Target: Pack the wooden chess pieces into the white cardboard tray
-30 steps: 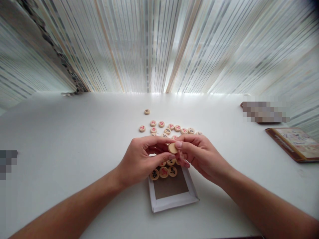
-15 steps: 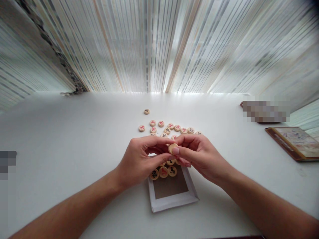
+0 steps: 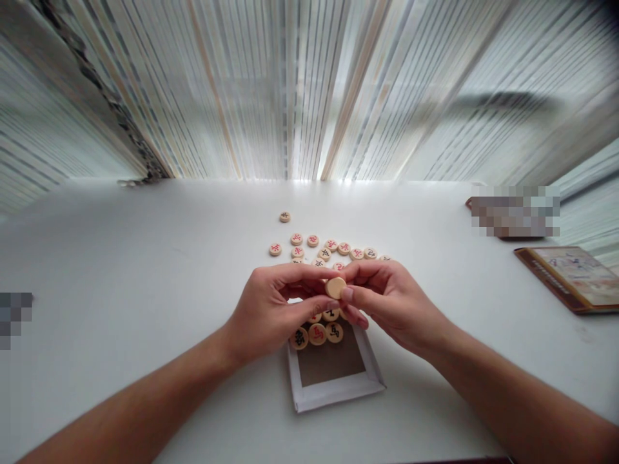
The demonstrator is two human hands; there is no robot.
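Between my two hands is a round wooden Chinese chess piece (image 3: 335, 288), its blank side facing me. My left hand (image 3: 278, 309) grips it from the left with thumb and fingers. From the other side, my right hand (image 3: 387, 299) holds its edge with thumb and fingertips. Below them lies a shallow white box (image 3: 338, 390) with a brown bottom. Inside it several pieces lie in rows, among them a red-marked piece (image 3: 318, 334) and a black-marked piece (image 3: 334, 332); my hands hide the box's far part.
Loose chess pieces (image 3: 343, 248) with red or black characters lie on the white table (image 3: 193, 258) beyond my hands, one piece (image 3: 285, 217) farther off. A brown-edged booklet or flat box (image 3: 573, 277) lies at right, near a blurred-out object (image 3: 515, 216). Striped curtains (image 3: 309, 84) hang behind.
My right thumb has slid slightly right on the held piece, so more of its blank face shows. My left hand has hardly moved.
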